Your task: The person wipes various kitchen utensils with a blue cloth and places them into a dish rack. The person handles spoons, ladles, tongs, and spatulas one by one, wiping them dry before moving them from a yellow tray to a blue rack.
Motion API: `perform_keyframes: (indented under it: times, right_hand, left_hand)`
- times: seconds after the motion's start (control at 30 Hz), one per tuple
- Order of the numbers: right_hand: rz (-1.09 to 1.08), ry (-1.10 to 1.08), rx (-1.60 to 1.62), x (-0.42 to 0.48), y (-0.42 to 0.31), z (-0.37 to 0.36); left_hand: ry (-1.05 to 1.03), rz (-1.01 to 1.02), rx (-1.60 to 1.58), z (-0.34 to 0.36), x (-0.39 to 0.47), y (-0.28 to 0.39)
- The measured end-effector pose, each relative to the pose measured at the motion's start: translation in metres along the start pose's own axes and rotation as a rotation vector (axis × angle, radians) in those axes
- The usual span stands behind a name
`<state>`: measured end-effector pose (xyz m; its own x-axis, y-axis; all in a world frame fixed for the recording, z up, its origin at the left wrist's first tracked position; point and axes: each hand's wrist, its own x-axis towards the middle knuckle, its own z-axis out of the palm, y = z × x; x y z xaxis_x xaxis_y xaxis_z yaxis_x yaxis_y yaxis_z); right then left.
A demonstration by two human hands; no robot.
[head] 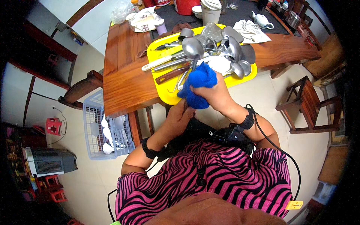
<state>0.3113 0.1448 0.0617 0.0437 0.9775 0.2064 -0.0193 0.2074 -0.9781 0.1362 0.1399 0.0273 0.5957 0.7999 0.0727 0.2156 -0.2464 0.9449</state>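
Note:
A metal ladle (192, 48) points away from me over the near part of a yellow tray (164, 97). My left hand (180, 116) is closed around the lower end of its handle, which is mostly hidden. With my right hand (216, 94) I grip a blue cloth (199, 81) wrapped about the handle's middle. Under and behind the ladle, the tray bears a pile of metal kitchen utensils. Among them are a brown-handled utensil (172, 75), a white-handled one (157, 62), a spatula head (212, 31) and a smaller ladle (237, 69).
The tray overhangs the near edge of a wooden table (126, 84). A blue plastic basket (92, 140) with white spoons stands low at left. Behind the tray are a lidded container (211, 12), a white cloth (250, 32) and a teapot (261, 20). A wooden chair (310, 104) stands right.

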Motion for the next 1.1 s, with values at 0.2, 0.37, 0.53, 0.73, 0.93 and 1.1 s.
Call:
perform_keyframes:
  times: [0.2, 0.37, 0.53, 0.73, 0.93, 1.1]
  right_hand:
    - [0.138, 0.189, 0.469, 0.015, 0.006, -0.002]
    - [0.149, 0.198, 0.672, 0.019, 0.017, 0.000]
    - [0.191, 0.117, 0.515, 0.017, 0.013, -0.006]
    - [0.287, -0.135, 0.266, 0.002, 0.018, 0.002]
    - [0.208, -0.015, 0.279, 0.001, 0.028, 0.003]
    - [0.206, 0.191, 0.522, 0.014, 0.022, -0.001]
  left_hand:
    - [-0.014, -0.046, -0.040, 0.008, -0.003, -0.013]
    - [0.001, -0.040, -0.019, 0.013, -0.002, -0.012]
    - [0.001, -0.027, 0.022, 0.013, -0.002, -0.019]
    - [0.010, -0.019, -0.062, 0.004, 0.006, -0.020]
    - [-0.021, -0.035, -0.009, 0.003, 0.004, -0.020]
    - [-0.031, -0.104, -0.004, 0.010, -0.001, -0.018]
